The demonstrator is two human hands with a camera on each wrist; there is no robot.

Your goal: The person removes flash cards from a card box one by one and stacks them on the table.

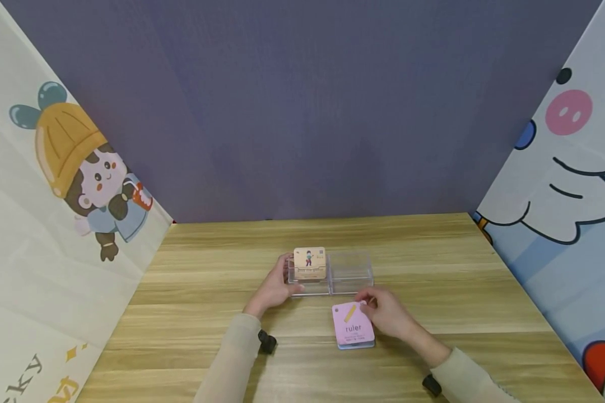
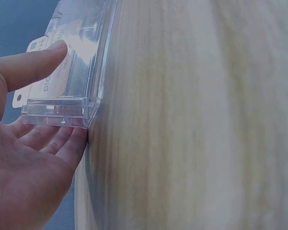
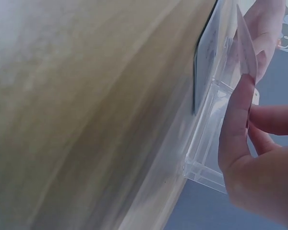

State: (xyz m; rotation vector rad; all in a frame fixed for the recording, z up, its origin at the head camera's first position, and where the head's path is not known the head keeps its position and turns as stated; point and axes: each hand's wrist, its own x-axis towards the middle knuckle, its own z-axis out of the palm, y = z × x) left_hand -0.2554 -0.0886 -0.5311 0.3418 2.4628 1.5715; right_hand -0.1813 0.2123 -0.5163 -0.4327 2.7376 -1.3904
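Observation:
A clear plastic box (image 1: pixel 351 286) with two compartments stands on the wooden table. My left hand (image 1: pixel 274 286) grips its left end, thumb across the front wall and fingers against the end wall (image 2: pixel 57 117). Tan picture cards (image 1: pixel 310 262) stand in the left compartment, facing forward; no cards show in the right one. In front of the box, my right hand (image 1: pixel 387 314) pinches a pink card marked "ruler" (image 1: pixel 353 326) at its top right corner. In the right wrist view that card (image 3: pixel 248 50) is raised and tilted, apart from a card or thin stack (image 3: pixel 209 57) lying on the table.
The wooden table (image 1: pixel 191 291) runs back to a dark blue-grey panel (image 1: pixel 302 112). Printed cartoon panels stand at the left (image 1: pixel 20 184) and right (image 1: pixel 585 184) edges. A black wrist strap piece (image 1: pixel 267 341) shows beside the left sleeve, another (image 1: pixel 432 385) by the right.

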